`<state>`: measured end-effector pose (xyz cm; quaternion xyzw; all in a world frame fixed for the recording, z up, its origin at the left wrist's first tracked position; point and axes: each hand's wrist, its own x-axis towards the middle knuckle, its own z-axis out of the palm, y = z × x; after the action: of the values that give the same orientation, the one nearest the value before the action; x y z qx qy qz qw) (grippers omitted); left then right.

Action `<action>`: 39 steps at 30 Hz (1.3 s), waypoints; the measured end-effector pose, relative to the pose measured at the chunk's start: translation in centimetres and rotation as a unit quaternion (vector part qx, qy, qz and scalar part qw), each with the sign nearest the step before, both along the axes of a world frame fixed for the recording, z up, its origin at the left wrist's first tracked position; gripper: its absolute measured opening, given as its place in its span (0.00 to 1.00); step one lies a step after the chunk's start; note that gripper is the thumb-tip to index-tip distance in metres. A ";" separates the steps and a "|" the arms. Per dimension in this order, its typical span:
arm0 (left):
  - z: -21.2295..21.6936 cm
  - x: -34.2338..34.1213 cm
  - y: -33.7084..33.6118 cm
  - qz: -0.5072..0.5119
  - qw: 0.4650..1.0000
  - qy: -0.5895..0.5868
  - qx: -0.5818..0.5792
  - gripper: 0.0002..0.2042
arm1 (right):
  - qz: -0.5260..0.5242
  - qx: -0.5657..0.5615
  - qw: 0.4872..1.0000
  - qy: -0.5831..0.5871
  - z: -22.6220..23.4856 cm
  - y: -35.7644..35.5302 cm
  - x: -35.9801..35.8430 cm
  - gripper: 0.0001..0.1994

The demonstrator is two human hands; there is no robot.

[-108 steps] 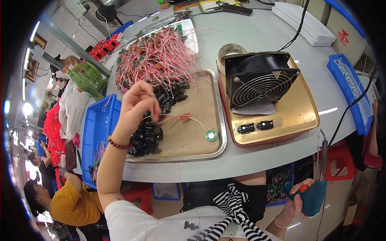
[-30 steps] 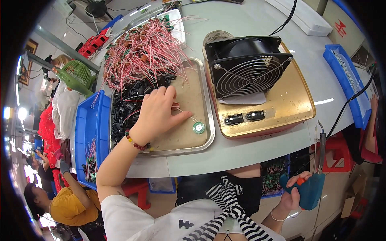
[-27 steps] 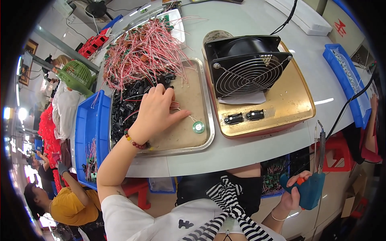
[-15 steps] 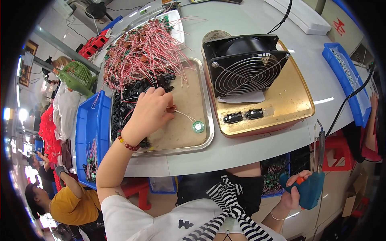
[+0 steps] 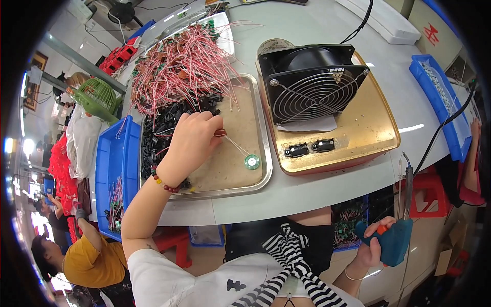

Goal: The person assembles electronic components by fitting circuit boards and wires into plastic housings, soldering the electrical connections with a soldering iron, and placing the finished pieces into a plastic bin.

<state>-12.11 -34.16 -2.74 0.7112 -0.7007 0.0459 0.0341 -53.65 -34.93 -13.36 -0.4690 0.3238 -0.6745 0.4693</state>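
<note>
A black fan (image 5: 313, 84) is standing on a gold tray (image 5: 358, 138) on the surface (image 5: 317, 189). Over the steel tray (image 5: 232, 153), the left hand (image 5: 192, 143) is pinching a thin wired part (image 5: 232, 146) slanting toward a green disc (image 5: 251, 161). The right hand (image 5: 371, 248) is gripping a teal soldering gun (image 5: 396, 238), tip upward.

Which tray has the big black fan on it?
The gold tray on the right holds the black fan. The silver tray beside it, where the left hand works, holds wires and small black parts instead.
</note>
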 end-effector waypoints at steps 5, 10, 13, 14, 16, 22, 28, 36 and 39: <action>0.3 -1.0 0.1 -0.028 0.993 -0.003 -0.112 0.08 | -0.001 0.008 1.000 0.003 0.2 0.1 0.1 0.26; -0.1 -2.0 1.2 -0.122 0.979 0.049 -0.156 0.08 | 0.010 0.000 1.000 0.001 0.2 -0.1 0.0 0.25; -0.7 -3.1 1.5 -0.143 0.964 0.108 -0.195 0.08 | 0.017 0.000 1.000 0.001 0.2 -0.1 0.0 0.25; -1.1 -3.2 1.7 -0.143 0.960 0.130 -0.200 0.08 | 0.016 0.000 1.000 0.002 0.2 -0.1 0.0 0.25; -1.5 -3.4 1.7 -0.157 0.957 0.127 -0.207 0.08 | 0.031 -0.011 0.999 0.000 0.1 -0.2 0.0 0.24; -2.3 -4.1 1.1 -0.121 0.964 0.199 -0.131 0.06 | 0.028 -0.011 1.000 0.002 0.1 0.1 -0.1 0.24; -3.1 -4.2 0.7 -0.136 0.951 0.232 -0.153 0.05 | 0.027 -0.013 1.000 0.009 0.0 0.0 -0.1 0.24; -2.6 -3.7 0.5 -0.008 0.882 0.470 -0.036 0.16 | 0.027 -0.003 0.999 0.025 0.3 0.0 0.0 0.23; -3.3 -3.6 0.4 0.086 0.761 0.642 0.038 0.14 | 0.031 -0.006 0.999 0.025 0.4 0.0 0.1 0.22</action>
<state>-15.71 -33.76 -6.07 0.6323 -0.4520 -0.4453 0.4445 -53.56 -34.92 -12.97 -0.4984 0.3168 -0.6493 0.4792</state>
